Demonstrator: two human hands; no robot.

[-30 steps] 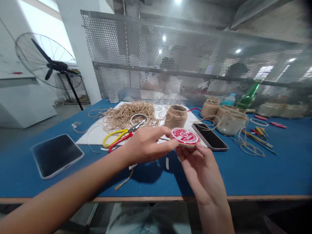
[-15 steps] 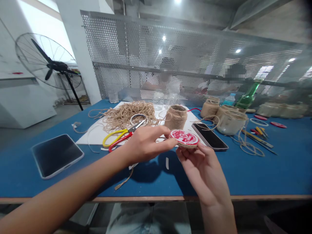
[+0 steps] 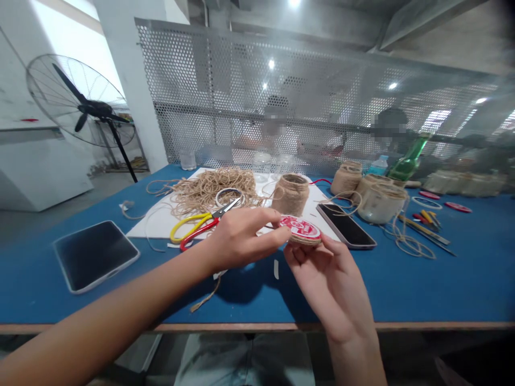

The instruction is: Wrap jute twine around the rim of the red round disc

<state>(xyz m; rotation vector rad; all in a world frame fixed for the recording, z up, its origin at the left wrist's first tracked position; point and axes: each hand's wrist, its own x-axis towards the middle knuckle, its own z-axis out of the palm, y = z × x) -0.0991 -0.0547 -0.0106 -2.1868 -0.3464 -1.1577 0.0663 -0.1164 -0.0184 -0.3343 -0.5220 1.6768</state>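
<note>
Between my hands, above the blue table, is a round lid with a red and white printed top and twine wound round its rim. My right hand grips the lid from the right and below, thumb on its near edge. With thumb and forefinger closed on the lid's left edge, my left hand reaches in from the left. Just behind the lid stands a twine-wrapped jar. Scissors with yellow and red handles lie left of it, blades apart, beside a heap of loose twine.
A tablet lies at the left, a phone right of the lid. Several wrapped jars, a green bottle and tools are on the right. A perforated metal screen stands behind, with people beyond it.
The lid and my right hand have shifted slightly left. My left hand has barely moved and keeps its fingers at the lid's edge.
</note>
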